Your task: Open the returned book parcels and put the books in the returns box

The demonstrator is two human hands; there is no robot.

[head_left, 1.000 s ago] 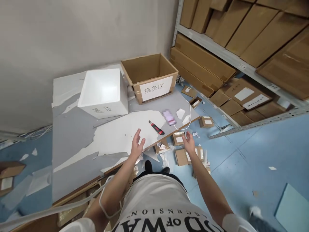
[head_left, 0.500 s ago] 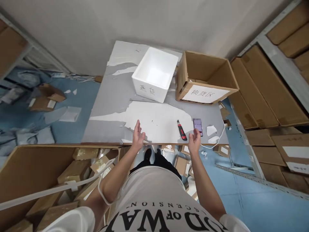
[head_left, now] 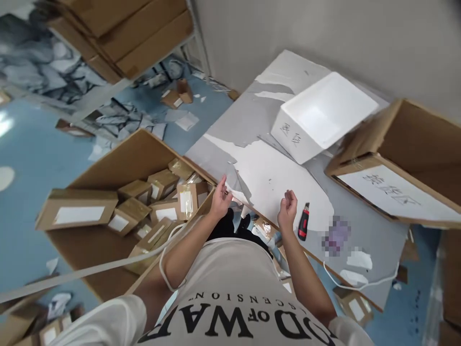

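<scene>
My left hand (head_left: 220,201) hovers by the table's near edge, fingers stretched and apart, with nothing in it. It is close to the corner of a large open carton (head_left: 124,161) full of small parcels. My right hand (head_left: 287,210), fingers loosely curled, is also empty over the front edge. Just right of it lies a red and black utility knife (head_left: 303,222) on the white patch of the tabletop. Farther right is a phone (head_left: 336,235), blurred into blocks. A white foam box (head_left: 293,139) with handwriting stands behind.
An open cardboard box (head_left: 360,175) with a handwritten white label stands on the table's right side. White scraps (head_left: 359,260) and a white cable (head_left: 378,282) lie near the front edge. Another white cable (head_left: 118,263) crosses my left arm. Parcels and bags litter the floor.
My view has turned left, so the table and boxes shift rightward and the parcel-filled carton shows more fully. Both hands stay empty; the knife stays on the table.
</scene>
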